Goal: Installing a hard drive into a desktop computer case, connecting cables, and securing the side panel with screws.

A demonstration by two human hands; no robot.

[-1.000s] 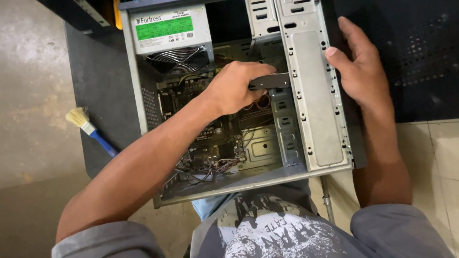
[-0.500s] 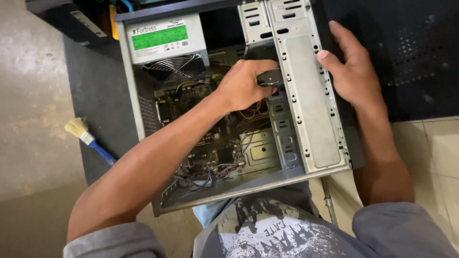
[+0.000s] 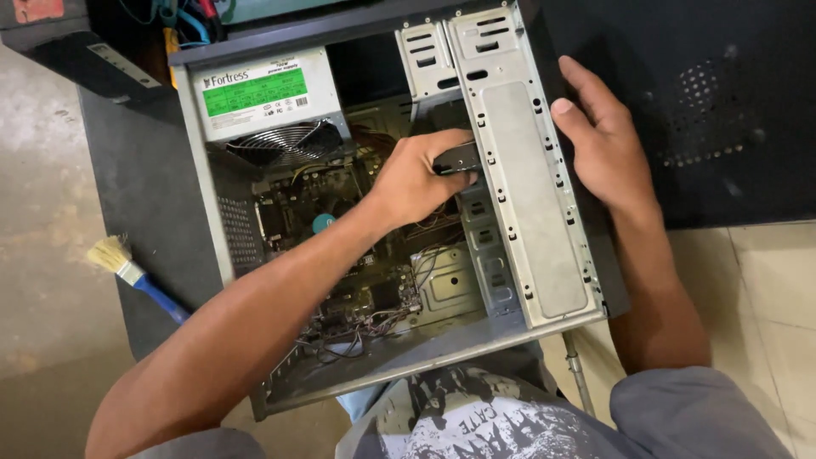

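Observation:
An open grey computer case [image 3: 544, 280] lies on its side in front of me. My left hand [image 3: 416, 183] reaches into it and grips a small dark drive [image 3: 457, 158] beside the metal drive cage [image 3: 518, 187]. On the case's right outer edge rests my right hand [image 3: 603, 144], thumb on the cage's top, fingers spread and holding nothing. Below my left arm the green motherboard [image 3: 374, 280] shows, with loose wires. The power supply [image 3: 255, 93], with its green label and a fan grille, sits at the case's upper left.
A paintbrush [image 3: 127, 272] with a blue handle lies on the dark table at the left. A black perforated side panel [image 3: 714, 102] lies to the right. A screwdriver shaft [image 3: 576, 374] pokes out under the case near my lap. Tools and cables sit at the top left.
My view has shifted slightly, so the case sits lower in frame. My left hand stays on the drive by the cage and my right hand stays on the case's edge.

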